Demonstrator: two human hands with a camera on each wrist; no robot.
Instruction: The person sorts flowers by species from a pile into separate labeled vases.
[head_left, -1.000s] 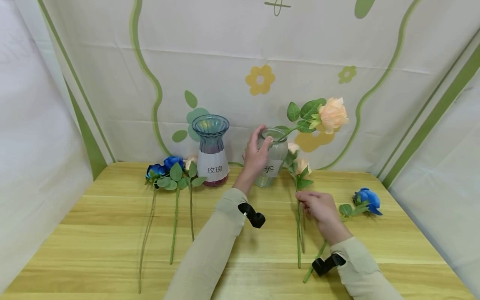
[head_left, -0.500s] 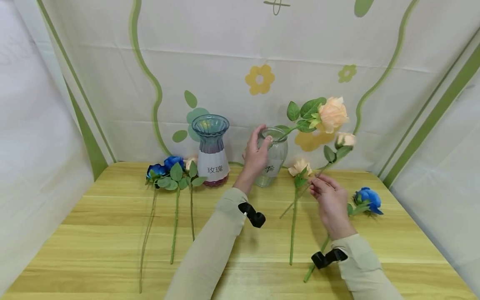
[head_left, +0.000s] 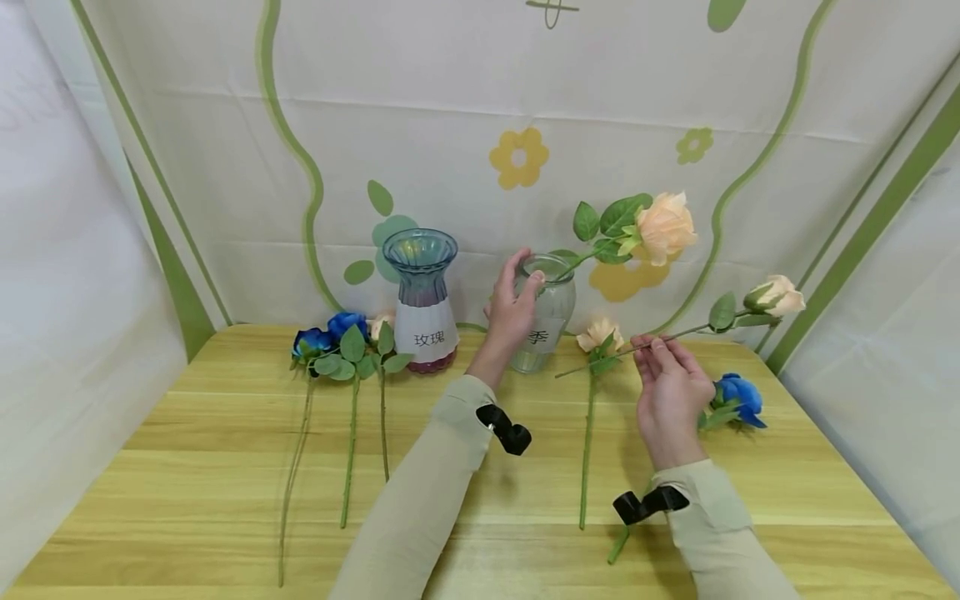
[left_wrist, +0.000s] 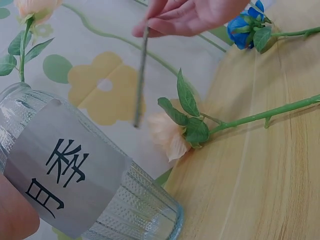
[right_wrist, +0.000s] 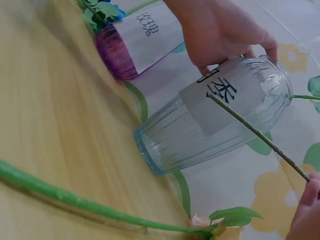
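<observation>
Two vases point(head_left: 421, 300), seven roses point(head_left: 774, 295)

Beige sleeves, black wrist straps

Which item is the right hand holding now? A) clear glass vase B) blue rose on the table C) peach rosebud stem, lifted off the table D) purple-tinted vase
C: the right hand pinches the thin stem of the peach rosebud in the air, stem end pointing toward the clear glass vase, which the left hand grips; the blue rose lies on the table beside it.
</observation>
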